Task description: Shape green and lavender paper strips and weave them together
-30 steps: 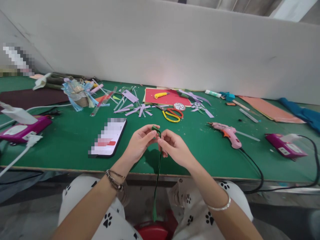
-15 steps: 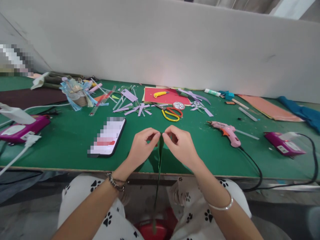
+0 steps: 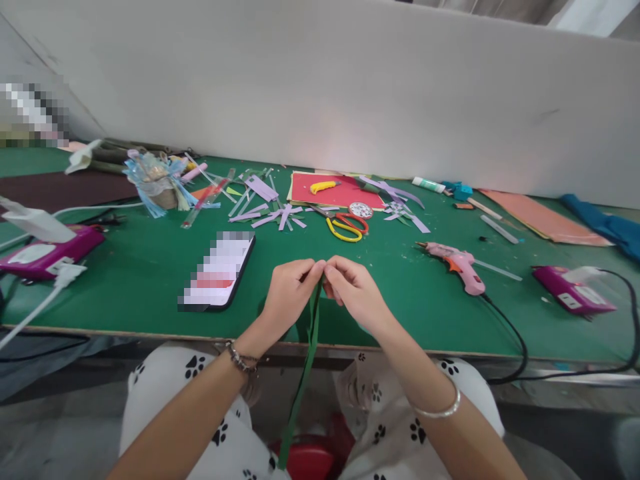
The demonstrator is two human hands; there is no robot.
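1. Fingers (image 3: 319, 269), left hand (image 3: 287, 293) and right hand (image 3: 357, 293): pinched shut, tips meeting, on the top of the green strip (image 3: 303, 380).
2. Strip: hanging past the near edge of the table (image 3: 395, 313), lower end below it.
3. Room beside the hands: leftward to phone (image 3: 217, 273), rightward to glue gun (image 3: 465, 268); scissors (image 3: 345, 230) beyond.
4. Change since half a second ago: strip's lower end swung leftward, broad face now showing.

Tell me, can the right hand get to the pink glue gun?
Probably yes: nothing seems to stand between the right hand and the pink glue gun, though that hand would need to let go of the green strip.
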